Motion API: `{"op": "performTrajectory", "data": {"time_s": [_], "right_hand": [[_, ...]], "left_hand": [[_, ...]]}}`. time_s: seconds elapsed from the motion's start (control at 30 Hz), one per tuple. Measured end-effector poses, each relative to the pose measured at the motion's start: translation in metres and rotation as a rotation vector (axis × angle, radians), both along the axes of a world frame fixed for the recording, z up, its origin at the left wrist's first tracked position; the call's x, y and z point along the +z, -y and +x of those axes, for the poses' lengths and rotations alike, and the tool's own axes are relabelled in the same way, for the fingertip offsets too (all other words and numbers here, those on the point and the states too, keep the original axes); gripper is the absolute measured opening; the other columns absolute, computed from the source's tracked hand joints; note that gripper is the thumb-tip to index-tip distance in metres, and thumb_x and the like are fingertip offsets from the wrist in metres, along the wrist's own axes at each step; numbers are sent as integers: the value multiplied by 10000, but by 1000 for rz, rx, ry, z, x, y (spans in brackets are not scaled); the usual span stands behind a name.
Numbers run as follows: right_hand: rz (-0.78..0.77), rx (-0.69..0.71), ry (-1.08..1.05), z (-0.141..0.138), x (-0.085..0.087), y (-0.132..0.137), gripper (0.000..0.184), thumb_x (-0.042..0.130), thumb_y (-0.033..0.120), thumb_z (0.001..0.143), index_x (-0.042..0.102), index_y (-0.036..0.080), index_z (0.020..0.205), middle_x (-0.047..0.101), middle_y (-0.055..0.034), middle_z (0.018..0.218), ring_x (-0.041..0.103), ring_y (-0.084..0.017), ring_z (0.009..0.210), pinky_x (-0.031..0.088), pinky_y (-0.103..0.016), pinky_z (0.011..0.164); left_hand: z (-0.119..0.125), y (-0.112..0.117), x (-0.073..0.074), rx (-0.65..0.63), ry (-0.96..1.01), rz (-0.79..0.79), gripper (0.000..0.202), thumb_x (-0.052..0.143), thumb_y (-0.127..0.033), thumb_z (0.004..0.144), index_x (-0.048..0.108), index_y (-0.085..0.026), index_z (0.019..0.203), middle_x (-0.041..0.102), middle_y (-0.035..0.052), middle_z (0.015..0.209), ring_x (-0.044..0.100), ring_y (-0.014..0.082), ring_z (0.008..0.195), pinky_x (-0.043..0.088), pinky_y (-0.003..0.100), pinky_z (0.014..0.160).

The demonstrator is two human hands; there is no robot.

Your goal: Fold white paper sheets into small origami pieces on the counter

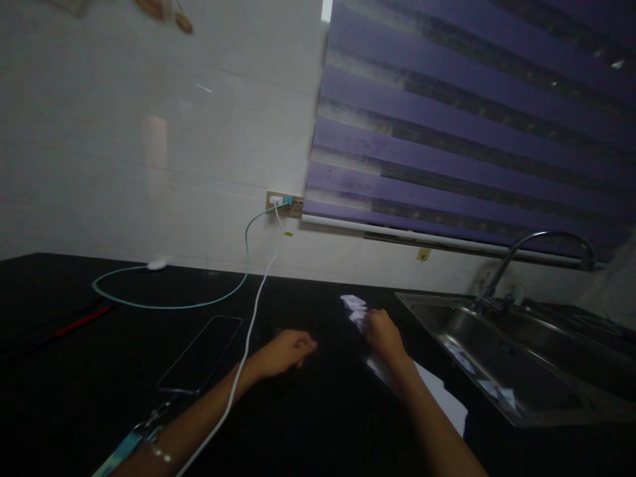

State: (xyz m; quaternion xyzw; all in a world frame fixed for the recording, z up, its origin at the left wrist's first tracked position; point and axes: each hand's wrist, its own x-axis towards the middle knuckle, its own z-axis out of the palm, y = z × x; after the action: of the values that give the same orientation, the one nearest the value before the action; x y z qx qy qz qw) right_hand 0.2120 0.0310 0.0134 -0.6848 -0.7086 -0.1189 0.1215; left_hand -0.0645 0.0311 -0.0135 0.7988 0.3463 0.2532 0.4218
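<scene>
My right hand (382, 334) is at a small folded white paper (358, 319), its fingers bent around the near edge; the fingertips are partly hidden. Just behind it lies another folded white paper (352, 302). Under my right forearm, flat white paper sheets (440, 394) lie on the black countertop (328, 424). To the left, my left hand (285, 351) is curled closed above the counter, and nothing shows in its fingers. A white cable (255, 311) passes across my left forearm.
A dark phone (201, 354) with a teal lanyard (122, 450) lies at left. Behind it a teal cable (173, 307) loops from the wall socket (284, 204). On the right is a steel sink (427, 303) with a faucet (514, 255) and folded papers (497, 392) at its near edge.
</scene>
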Motion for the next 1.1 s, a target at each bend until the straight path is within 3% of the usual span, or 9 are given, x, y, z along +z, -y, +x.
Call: {"op": "performTrajectory", "data": {"time_s": [0.1, 0.17, 0.27, 0.43, 0.57, 0.8, 0.93, 1.1], "right_hand": [[12, 31, -28, 1, -3, -3, 294, 540, -9, 718, 612, 171, 938, 616, -95, 995, 530, -206, 928, 362, -245, 683], [-3, 71, -61, 3, -6, -5, 347, 520, -57, 664, 625, 164, 911, 623, -93, 994, 529, -206, 947, 364, -243, 718], [-16, 152, -101, 7, -9, -8, 350, 477, -78, 652, 658, 149, 848, 644, -89, 965, 541, -197, 930, 368, -242, 760], [-23, 246, -192, 16, -12, -14, 336, 464, -25, 706, 694, 130, 897, 673, -99, 950, 561, -215, 922, 385, -271, 807], [5, 296, -204, 23, -13, -16, 386, 467, -29, 669, 698, 139, 929, 657, -100, 1036, 542, -232, 994, 380, -290, 860], [4, 272, -209, 29, -14, -17, 406, 467, -42, 671, 686, 139, 961, 614, -101, 1093, 520, -225, 1035, 381, -301, 901], [80, 270, -238, 26, -3, -12, 469, 490, -33, 666, 623, 121, 1089, 580, -118, 1146, 504, -223, 1076, 379, -312, 939], [35, 298, -289, 11, 28, 10, 327, 552, 183, 772, 598, 126, 1090, 607, -123, 1062, 590, -206, 917, 452, -306, 829]], "left_hand": [[0, 0, 2, 2, -13, -11, 430, 439, -556, 858, 573, -151, 802, 562, -8, 620, 489, 114, 532, 346, 210, 516], [-1, 1, 3, 4, -20, -7, 429, 448, -558, 852, 573, -150, 803, 565, -7, 620, 490, 113, 530, 344, 206, 508], [-2, 2, 5, 4, -19, 2, 431, 445, -557, 853, 576, -150, 805, 571, -4, 627, 492, 112, 526, 336, 203, 494], [-4, 0, 3, -11, -15, 0, 408, 447, -532, 863, 587, -153, 806, 575, -4, 630, 495, 112, 534, 343, 207, 510], [-5, -2, 1, -37, 18, 15, 402, 445, -509, 872, 590, -144, 790, 571, 1, 639, 509, 116, 571, 353, 207, 529], [-6, 0, 5, -66, 18, 26, 422, 411, -503, 895, 604, -135, 820, 570, 6, 644, 512, 118, 571, 358, 207, 525], [-5, -1, 5, -72, 23, 11, 447, 390, -524, 897, 603, -139, 820, 563, 2, 634, 499, 114, 556, 354, 204, 519], [-6, -5, 0, -57, 6, -17, 443, 403, -529, 889, 609, -142, 825, 563, -3, 629, 488, 109, 539, 352, 205, 522]]}}
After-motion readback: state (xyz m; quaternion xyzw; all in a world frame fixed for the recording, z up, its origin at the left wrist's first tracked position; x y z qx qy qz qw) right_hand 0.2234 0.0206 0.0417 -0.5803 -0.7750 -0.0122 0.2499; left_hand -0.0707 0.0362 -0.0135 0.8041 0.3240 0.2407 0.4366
